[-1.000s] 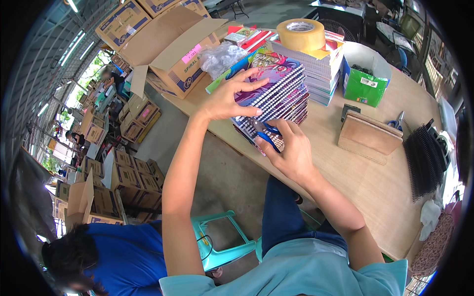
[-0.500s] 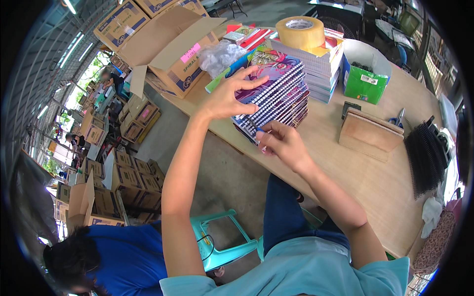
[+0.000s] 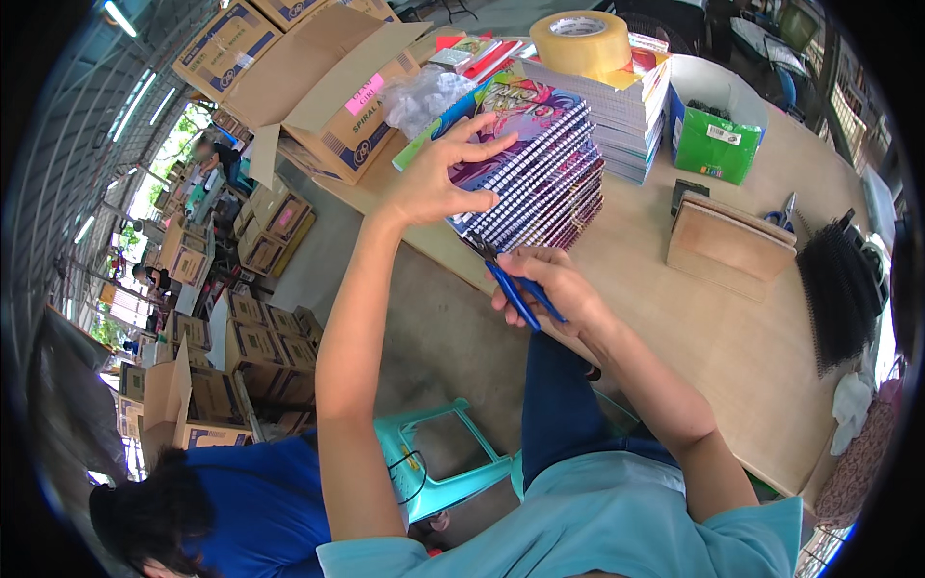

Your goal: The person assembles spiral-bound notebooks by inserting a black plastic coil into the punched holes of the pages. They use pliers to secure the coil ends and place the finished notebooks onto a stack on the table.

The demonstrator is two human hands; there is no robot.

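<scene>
A stack of spiral notebooks (image 3: 535,197) stands at the table's near edge, its wire-bound sides facing me and a colourful cover on top. My left hand (image 3: 445,178) rests on the top notebook, fingers stretched over the cover and thumb apart at the spiral edge. Below it, my right hand (image 3: 549,284) is closed around blue-handled pliers (image 3: 511,289). Their dark jaws are at the near left corner of the spirals; whether they grip a wire I cannot tell.
Behind are a taller pile of notebooks (image 3: 626,120), a tape roll (image 3: 581,46) and an open carton (image 3: 361,125). A green box (image 3: 713,149), a cardboard holder (image 3: 729,249) and black spiral coils (image 3: 836,289) lie right. A person in blue (image 3: 255,501) is beside a turquoise stool (image 3: 448,482).
The blue handles of the pliers now show, spread apart below my right hand, which has turned and moved slightly down. My left hand stays on the stack.
</scene>
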